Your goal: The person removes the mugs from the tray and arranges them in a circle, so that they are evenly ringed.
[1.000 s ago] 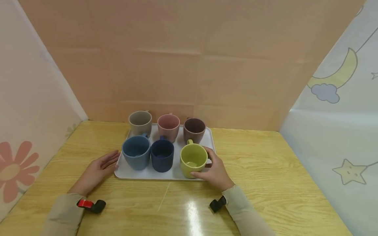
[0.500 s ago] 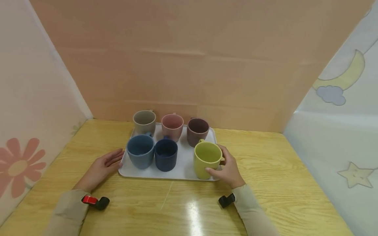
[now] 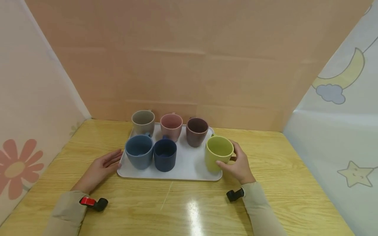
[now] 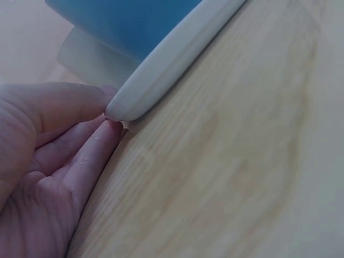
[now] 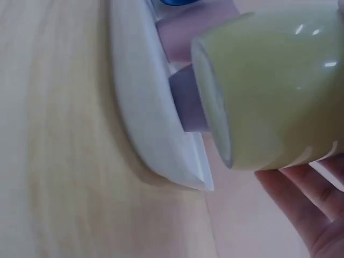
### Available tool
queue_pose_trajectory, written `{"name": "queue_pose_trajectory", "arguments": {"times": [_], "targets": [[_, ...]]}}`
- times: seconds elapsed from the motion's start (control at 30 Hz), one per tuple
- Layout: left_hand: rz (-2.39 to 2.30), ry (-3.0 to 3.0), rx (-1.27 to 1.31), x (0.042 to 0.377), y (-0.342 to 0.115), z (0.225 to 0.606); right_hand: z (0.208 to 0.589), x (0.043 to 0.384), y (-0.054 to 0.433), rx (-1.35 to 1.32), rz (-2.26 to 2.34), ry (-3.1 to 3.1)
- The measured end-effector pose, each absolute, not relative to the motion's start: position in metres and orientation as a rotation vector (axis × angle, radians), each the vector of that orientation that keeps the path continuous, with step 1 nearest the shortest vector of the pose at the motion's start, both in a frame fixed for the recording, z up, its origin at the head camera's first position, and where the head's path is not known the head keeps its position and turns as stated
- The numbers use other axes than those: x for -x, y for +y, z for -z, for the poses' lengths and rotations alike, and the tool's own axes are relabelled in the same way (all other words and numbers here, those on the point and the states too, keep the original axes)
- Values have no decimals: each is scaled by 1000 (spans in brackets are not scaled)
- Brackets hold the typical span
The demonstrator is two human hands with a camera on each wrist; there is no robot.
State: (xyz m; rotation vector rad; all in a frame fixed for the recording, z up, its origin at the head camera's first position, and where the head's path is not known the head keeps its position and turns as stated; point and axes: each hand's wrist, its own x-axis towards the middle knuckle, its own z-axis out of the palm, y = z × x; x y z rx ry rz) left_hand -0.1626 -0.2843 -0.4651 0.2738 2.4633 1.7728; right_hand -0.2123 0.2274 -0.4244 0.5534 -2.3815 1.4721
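In the head view, my right hand holds a yellow-green mug around its side, over the right edge of a white tray. From the right wrist view, the mug's base hangs above the tray rim. My left hand is at the tray's left front corner. Its thumb and a fingertip pinch the rim in the left wrist view. Nearest that hand stand a light blue mug and, beside it, a navy mug.
Along the tray's back row are a grey mug, a pink mug and a maroon mug. The wooden table extends to both sides. A tan back wall rises close behind the tray.
The yellow-green mug has moved rightward from the tray's front row to its right edge and risen, carried by my right hand. My left hand keeps its place at the tray corner.
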Motion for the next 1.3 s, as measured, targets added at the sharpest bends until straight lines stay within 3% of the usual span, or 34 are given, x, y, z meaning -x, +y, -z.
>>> {"name": "queue_pose_trajectory", "arguments": {"times": [0.53, 1.1, 1.3], "targets": [[-1782, 2471, -274, 164, -283, 468, 414, 223, 262, -324, -1382, -2453], [-1730, 2534, -244, 170, -286, 467, 404, 281, 312, -167, -1145, -2558], [-1771, 2480, -225, 164, -284, 474, 416, 286, 324, -94, -1146, -2592]]}}
